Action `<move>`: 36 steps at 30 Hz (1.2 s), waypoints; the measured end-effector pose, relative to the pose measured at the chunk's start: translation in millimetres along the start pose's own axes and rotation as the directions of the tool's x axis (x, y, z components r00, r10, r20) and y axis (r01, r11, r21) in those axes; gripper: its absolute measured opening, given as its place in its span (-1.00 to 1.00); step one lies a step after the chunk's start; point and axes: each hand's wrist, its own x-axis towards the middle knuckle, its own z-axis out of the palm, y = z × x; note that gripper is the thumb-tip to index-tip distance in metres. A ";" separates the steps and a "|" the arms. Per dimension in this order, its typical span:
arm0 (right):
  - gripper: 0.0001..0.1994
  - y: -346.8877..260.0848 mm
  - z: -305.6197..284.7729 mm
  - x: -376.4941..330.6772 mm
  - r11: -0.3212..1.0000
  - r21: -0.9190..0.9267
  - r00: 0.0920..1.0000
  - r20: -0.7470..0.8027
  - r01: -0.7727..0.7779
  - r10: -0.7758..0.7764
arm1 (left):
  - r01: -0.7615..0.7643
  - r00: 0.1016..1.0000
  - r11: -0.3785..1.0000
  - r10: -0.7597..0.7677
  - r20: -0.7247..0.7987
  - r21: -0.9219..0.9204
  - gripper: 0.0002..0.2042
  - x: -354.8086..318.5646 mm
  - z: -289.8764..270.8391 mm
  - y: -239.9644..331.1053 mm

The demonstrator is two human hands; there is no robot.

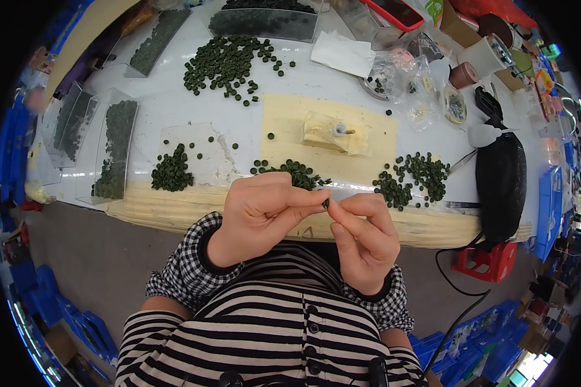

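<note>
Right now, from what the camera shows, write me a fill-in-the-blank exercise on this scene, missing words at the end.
1. At the fingertips of the left hand and right hand is a small dark ____ piece.
2. The shirt is patterned with ____.
3. The sleeve covers have a black-and-white ____ pattern.
4. The colour of the case around the phone is ____.

Missing words: green; stripes; checked; red.

From my remote station, I class the premises as a small-parts workshop. Observed in evidence: a white workbench (158, 106) bearing loose heaps of small dark-green round pieces (223, 64), clear bins (89, 164) containing more, and blue plastic containers (87, 322) along both sides.
</note>
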 end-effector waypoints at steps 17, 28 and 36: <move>-0.83 30.2 -42.1 15.9 0.740 -0.662 0.987 -0.158 -0.117 0.015 | 0.198 0.979 0.932 -0.200 -0.024 0.305 -0.78 3.1 -16.3 -0.5; -0.89 30.8 -22.0 15.2 0.690 -0.722 0.997 -0.077 -0.051 -0.008 | 0.361 0.687 0.123 -0.705 0.175 -0.924 -0.78 2.7 -31.8 3.3; -0.87 15.7 -17.3 14.0 0.887 -0.446 0.990 -0.118 -0.118 0.072 | 0.352 0.739 -0.231 -0.526 0.420 -0.907 -0.76 -7.7 -24.9 -3.6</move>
